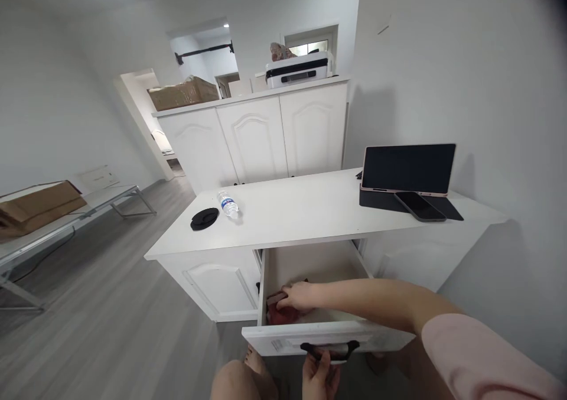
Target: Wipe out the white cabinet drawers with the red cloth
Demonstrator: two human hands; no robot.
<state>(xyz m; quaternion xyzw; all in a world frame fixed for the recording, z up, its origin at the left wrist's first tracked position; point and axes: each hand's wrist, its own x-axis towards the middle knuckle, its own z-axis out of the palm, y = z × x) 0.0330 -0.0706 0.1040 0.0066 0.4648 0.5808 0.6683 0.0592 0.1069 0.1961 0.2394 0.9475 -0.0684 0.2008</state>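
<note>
A white drawer [261,342] is pulled out from under the white countertop. My left hand [318,379] has its fingers curled round the black drawer handle [352,347] at the front. Reaching in from the right, my right hand [300,295] is in the drawer's front left corner. Its fingers close on a dark red item [282,315] that looks like folded fabric, with a brownish-pink part near the fingertips. The hand and the drawer front hide some of this item.
On the countertop [292,217] are a water bottle [228,204], a flat black round object [204,218], a tablet [407,168] and a phone [419,205]. Behind, a cabinet carries a cardboard box [183,94] and a white case [297,72]. A bench stands left.
</note>
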